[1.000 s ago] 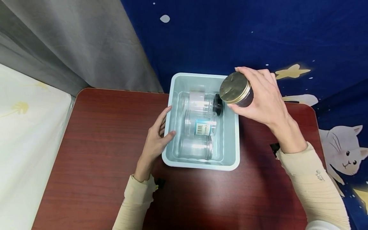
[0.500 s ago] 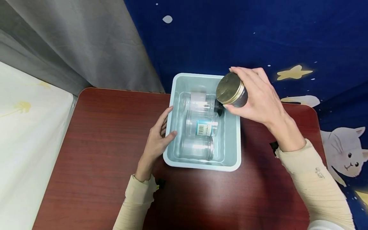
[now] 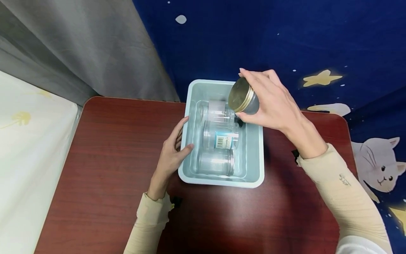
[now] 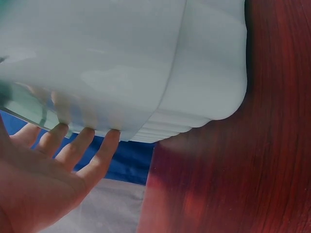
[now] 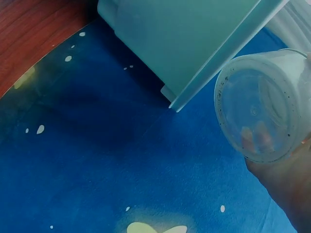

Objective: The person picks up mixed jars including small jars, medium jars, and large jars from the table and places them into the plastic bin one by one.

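My right hand (image 3: 272, 102) grips a clear plastic jar (image 3: 253, 104) with a gold lid (image 3: 239, 94), tilted above the back right of a pale blue plastic bin (image 3: 258, 155). In the right wrist view the jar's round base (image 5: 255, 109) faces the camera, beside the bin's rim. My left hand (image 3: 171, 151) holds the bin's left side, thumb over the rim and fingers outside. The left wrist view shows those fingertips (image 4: 114, 133) against the outer wall. Inside lie several clear jars on their sides: a back one (image 3: 217, 111), a middle one with a blue-and-white barcode label (image 3: 223, 140), and a front one (image 3: 215, 163).
The bin stands at the far edge of a reddish-brown wooden table (image 3: 120, 158). Behind the table hangs a dark blue curtain (image 3: 241, 35) with stars, and a grey curtain (image 3: 95, 46) at left. White patterned cloth (image 3: 28, 148) borders the table's left side.
My right hand has carried the gold-lidded jar left over the bin, tilting it further and covering most of the back jar's black lid. The left hand stays at the rim.
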Motion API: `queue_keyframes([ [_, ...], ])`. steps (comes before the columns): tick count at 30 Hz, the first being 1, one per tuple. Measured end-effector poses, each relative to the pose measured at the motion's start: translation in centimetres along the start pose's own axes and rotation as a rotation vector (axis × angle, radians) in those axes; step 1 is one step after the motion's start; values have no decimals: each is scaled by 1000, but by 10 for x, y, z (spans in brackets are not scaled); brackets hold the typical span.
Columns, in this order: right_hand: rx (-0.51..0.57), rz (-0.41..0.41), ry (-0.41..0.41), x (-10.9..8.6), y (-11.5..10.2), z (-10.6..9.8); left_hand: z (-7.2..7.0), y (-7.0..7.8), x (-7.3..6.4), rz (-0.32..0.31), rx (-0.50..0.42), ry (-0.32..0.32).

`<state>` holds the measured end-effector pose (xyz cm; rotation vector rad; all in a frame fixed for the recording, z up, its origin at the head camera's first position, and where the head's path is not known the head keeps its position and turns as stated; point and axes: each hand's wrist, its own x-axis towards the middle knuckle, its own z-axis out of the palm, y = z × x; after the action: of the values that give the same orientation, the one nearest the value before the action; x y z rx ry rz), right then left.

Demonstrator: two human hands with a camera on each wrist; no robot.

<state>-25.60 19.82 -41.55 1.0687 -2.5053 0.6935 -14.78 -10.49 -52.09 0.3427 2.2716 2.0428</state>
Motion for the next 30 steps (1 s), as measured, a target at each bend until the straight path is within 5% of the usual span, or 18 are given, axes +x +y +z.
queue_keyframes([
  [7, 2, -35, -20, 3, -2, 5, 1, 0, 0, 10, 6, -1],
  [17, 7, -41, -107, 15, 1, 16, 3, 30, -3, -14, 34, -4],
  [25, 7, -37, -144, 20, 2, 26, 1, -1, -1, 5, 16, 2],
  [30, 16, -47, -167, 22, 1, 31, 0, -3, -1, 12, 19, 4],
])
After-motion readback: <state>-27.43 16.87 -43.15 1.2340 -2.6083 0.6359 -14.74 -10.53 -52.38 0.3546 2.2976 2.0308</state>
